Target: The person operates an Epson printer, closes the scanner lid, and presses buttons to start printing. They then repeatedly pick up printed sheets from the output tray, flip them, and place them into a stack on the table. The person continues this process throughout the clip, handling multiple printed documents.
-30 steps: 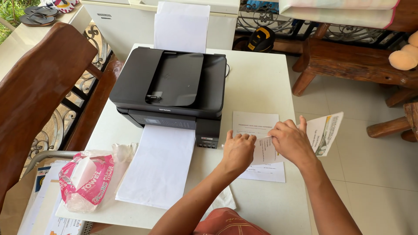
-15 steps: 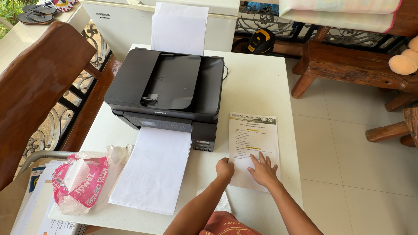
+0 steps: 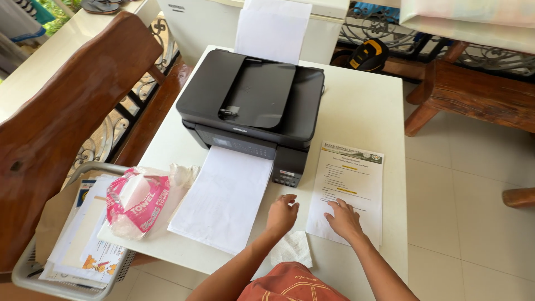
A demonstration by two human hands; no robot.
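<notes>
White table (image 3: 356, 106) stands on a tiled floor (image 3: 462, 212), with a wooden chair (image 3: 67, 128) at its left and a wooden bench (image 3: 479, 95) far right. We note a black printer (image 3: 253, 103) on the far half of the table, blank paper (image 3: 273, 28) upright in its rear feed and a white sheet (image 3: 223, 198) lying out of its front toward the near edge.

We find the printed page (image 3: 351, 189) flat on the table, just right of the printer's front and close to the right edge. The right hand (image 3: 344, 218) rests palm down on the near part of this page, fingers slightly spread and pressing flat. The left hand (image 3: 281, 213) lies on the bare table between the white sheet and the page, fingers loosely curled together, holding nothing; we cannot tell whether it touches the page's edge.

A crumpled tissue (image 3: 291, 249) sits just near the left hand. A pink paper-towel pack (image 3: 139, 200) lies at the table's near left, partly over a wire basket (image 3: 72, 284) of papers beside the table.
</notes>
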